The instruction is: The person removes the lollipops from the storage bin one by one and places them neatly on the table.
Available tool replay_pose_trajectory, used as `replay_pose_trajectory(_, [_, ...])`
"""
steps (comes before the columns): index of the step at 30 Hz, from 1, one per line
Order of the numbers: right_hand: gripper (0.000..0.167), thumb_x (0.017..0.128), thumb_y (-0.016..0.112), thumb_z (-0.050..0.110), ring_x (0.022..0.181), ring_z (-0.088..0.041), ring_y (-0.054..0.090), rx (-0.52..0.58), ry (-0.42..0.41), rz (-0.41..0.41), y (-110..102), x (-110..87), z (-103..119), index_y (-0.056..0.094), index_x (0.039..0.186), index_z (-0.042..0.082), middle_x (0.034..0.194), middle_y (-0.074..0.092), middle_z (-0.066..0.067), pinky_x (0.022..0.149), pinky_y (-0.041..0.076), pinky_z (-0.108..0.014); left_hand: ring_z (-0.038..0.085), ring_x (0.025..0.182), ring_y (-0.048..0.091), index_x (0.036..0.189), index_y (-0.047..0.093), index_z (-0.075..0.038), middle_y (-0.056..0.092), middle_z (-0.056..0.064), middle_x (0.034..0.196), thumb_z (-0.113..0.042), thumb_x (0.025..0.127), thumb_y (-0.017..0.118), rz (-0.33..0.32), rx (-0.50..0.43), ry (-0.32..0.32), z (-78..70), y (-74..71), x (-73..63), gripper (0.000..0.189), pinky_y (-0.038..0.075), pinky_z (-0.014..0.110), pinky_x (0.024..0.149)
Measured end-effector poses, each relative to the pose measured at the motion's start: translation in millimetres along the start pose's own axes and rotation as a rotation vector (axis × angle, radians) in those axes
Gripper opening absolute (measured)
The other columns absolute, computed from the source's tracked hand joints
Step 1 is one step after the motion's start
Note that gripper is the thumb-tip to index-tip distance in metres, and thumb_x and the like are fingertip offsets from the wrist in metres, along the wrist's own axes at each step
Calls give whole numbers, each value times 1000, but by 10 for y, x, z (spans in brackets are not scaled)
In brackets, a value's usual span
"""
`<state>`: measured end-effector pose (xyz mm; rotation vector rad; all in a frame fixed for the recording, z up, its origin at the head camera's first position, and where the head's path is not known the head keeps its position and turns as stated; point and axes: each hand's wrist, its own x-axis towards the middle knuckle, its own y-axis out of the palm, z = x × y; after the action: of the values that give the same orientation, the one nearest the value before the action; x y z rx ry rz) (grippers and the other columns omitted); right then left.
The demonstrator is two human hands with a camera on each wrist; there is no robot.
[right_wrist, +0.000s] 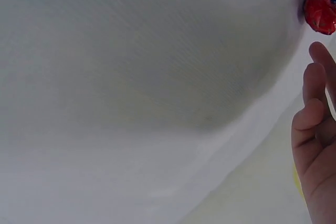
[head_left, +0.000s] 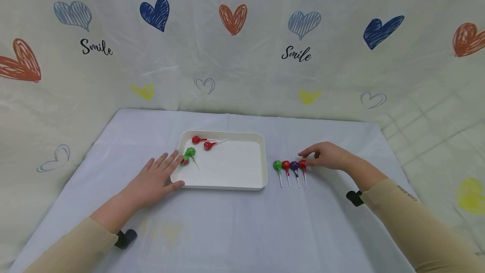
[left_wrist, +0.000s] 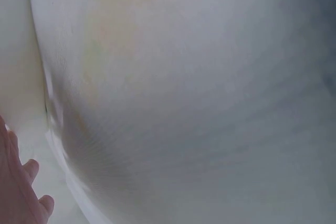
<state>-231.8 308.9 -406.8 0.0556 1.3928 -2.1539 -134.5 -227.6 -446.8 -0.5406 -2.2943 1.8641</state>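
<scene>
My left hand (head_left: 155, 182), fingers spread, rests at the left end of a white tray (head_left: 227, 188). Close to its fingertips lie a green lollipop (head_left: 190, 151) and a red-and-green lollipop (head_left: 185, 160) inside the tray. Right of the tray, lollipops stand side by side in a row, sticks toward me: green (head_left: 278, 165), red (head_left: 286, 165), purple (head_left: 294, 166) and another red one (head_left: 302, 164). My right hand (head_left: 327, 156) hovers at that last red lollipop, fingertips right by its wrapped head. In the right wrist view, its fingers are loosely bent beside the red wrapper (right_wrist: 319, 15).
Two more red lollipops, one at the tray's back left corner (head_left: 195, 140) and one beside it (head_left: 208, 145), lie with sticks pointing right. A white cloth (head_left: 235, 231) covers the table. Behind it hangs a pale curtain (head_left: 257, 75) printed with hearts.
</scene>
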Motion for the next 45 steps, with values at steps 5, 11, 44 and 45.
replay_pose_trajectory(5, [37, 92, 71, 31, 97, -22, 56, -5, 13, -7, -45, 19, 37, 69, 127, 18, 122, 67, -4, 74, 52, -30, 39, 150, 11, 160, 16, -17, 13, 6, 166, -65, 94, 50, -4, 3, -2, 15, 16, 1, 88, 7, 63, 118])
replay_pose_trajectory(11, [36, 92, 72, 29, 97, -21, 57, -15, -7, -28, -80, 48, 116, 71, 126, 18, 123, 68, -4, 75, 52, -32, 39, 150, 12, 160, 16, -17, 13, 6, 166, -65, 94, 49, -6, -3, 4, 18, 12, 3, 88, 7, 63, 118])
replay_pose_trajectory(44, [33, 87, 77, 33, 95, -16, 59, -34, -224, -22, -27, 965, 1360, 73, 120, 32, 118, 69, 7, 73, 53, -31, 38, 150, 13, 160, 16, -18, 13, 5, 166, -70, 93, 46, -13, 9, 7, 48, 56, 34, 90, 8, 62, 118])
replay_pose_trajectory(45, [34, 87, 77, 33, 94, -17, 59, -36, -227, -19, -22, 989, 1404, 73, 121, 31, 118, 69, 6, 74, 53, -31, 38, 150, 13, 160, 16, -18, 13, 5, 166, -70, 93, 46, -16, 9, 8, 48, 60, 36, 90, 8, 62, 118])
